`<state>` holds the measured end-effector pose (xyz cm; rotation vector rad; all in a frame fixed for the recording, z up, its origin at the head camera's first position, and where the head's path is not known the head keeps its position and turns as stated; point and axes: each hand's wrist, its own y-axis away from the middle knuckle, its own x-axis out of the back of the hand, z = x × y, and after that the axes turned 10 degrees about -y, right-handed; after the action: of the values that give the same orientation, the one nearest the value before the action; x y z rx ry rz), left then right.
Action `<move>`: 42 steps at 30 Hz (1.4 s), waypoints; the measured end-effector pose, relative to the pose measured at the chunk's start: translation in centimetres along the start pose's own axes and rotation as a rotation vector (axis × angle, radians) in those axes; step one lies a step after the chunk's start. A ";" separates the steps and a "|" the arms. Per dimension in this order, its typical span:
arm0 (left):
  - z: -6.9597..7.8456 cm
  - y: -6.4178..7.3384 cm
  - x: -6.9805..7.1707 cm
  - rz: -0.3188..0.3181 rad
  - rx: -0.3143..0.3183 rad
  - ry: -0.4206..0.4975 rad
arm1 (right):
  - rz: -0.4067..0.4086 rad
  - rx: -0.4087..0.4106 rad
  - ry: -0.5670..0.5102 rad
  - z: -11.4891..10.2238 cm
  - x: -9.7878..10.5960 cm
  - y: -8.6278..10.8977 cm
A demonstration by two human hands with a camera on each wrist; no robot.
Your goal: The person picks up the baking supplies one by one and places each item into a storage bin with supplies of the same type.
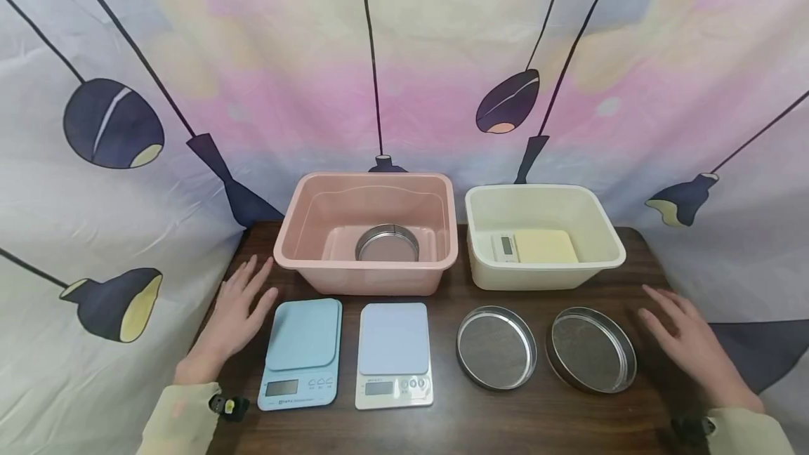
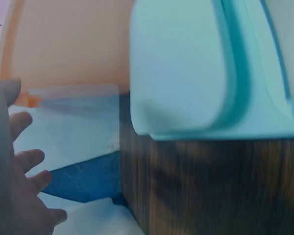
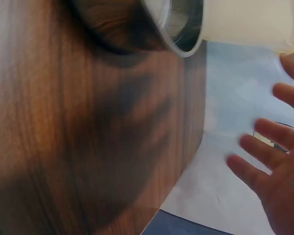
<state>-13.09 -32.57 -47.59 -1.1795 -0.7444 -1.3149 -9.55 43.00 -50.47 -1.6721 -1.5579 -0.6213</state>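
My left hand [image 1: 235,311], fingers spread, is at the table's left side, left of a blue kitchen scale [image 1: 302,343] and near the pink basin's corner. It holds nothing. To the right of that scale lies a white kitchen scale [image 1: 395,343]. Two round metal sieves follow, a left one [image 1: 496,347] and a right one [image 1: 591,350]. Beyond the right sieve is my right hand [image 1: 689,343], fingers extended and holding nothing. In the right wrist view its fingers are apart from the sieve rim [image 3: 188,51]. The left wrist view shows the blue scale [image 2: 181,68] beside the left fingers.
Behind the scales stands a pink basin [image 1: 366,279] with a round sieve [image 1: 387,244] inside. Right of it, a cream basin [image 1: 537,278] contains a yellow-topped scale [image 1: 545,246]. A patterned curtain [image 1: 430,55] hangs behind the dark wooden table [image 1: 455,420].
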 end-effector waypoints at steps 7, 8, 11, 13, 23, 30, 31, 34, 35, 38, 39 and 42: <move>1.4 -0.9 0.4 0.163 0.034 0.215 | -0.187 -0.083 -0.009 -0.4 0.9 -0.6; 1.7 -1.0 0.4 0.189 0.041 0.233 | -0.220 -0.107 -0.014 -0.4 0.9 -0.6; 2.4 -1.5 0.5 0.237 0.091 0.296 | -0.280 -0.147 -0.009 -0.3 0.8 -0.5; 2.9 -1.9 0.6 0.237 0.140 0.346 | -0.297 -0.154 -0.010 -0.1 0.7 -0.4; 4.7 -3.6 0.5 0.227 0.270 0.588 | -0.452 -0.216 -0.206 1.0 -0.1 0.2; 5.0 -3.8 0.4 0.222 0.268 0.740 | -0.513 -0.134 -0.367 2.1 -0.5 1.0; 5.0 -3.8 0.4 0.216 0.268 0.751 | -0.519 -0.132 -0.384 2.2 -0.5 1.1; 5.0 -3.9 0.4 0.205 0.275 0.761 | -0.532 -0.123 -0.420 2.4 -0.7 1.2; 5.0 -3.9 0.4 0.207 0.280 0.764 | -0.536 -0.120 -0.435 2.5 -0.8 1.3; 5.0 -4.0 0.3 0.216 0.297 0.777 | -0.544 -0.099 -0.480 2.6 -0.9 1.2; 5.0 -4.0 0.2 0.220 0.305 0.781 | -0.548 -0.090 -0.494 2.6 -0.9 1.2; 5.0 -4.1 0.1 0.225 0.314 0.791 | -0.553 -0.078 -0.522 2.6 -0.9 1.1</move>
<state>-15.98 -27.36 -45.09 -0.4066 -0.2113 -1.2744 -8.95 44.50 -52.98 -1.5294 -2.4426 -0.5426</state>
